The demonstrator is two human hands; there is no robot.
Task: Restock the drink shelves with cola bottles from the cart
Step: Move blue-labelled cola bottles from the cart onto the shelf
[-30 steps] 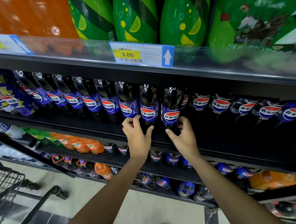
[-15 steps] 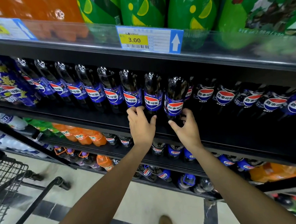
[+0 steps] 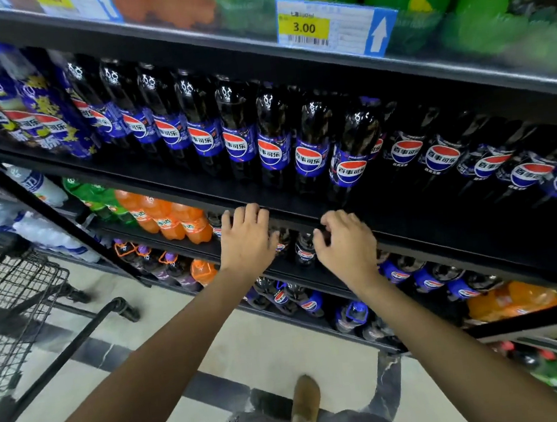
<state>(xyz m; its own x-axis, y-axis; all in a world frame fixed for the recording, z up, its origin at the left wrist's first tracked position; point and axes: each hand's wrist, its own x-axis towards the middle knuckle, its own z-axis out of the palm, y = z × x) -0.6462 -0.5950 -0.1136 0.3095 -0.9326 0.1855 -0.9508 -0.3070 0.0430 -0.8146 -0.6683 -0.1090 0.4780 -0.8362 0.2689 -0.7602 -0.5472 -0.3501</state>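
Left hand [image 3: 245, 240] was empty, fingers nearly straight, tips at the front lip of the shelf [image 3: 291, 217]. Right hand [image 3: 347, 246] was just beside it, also empty, fingers loosely curled over the same lip. Cola bottles [image 3: 271, 142] stood upright in a row on that shelf, behind both hands. Wire cart [image 3: 9, 283] stood at far left.

A long row of cola bottles [image 3: 309, 145] stands upright near the front of the black shelf [image 3: 444, 227], packed side by side. They are dark, with blue labels and round red, white and blue logos. The black wire cart [image 3: 10, 290] stands on the floor to the left, near the shelving.
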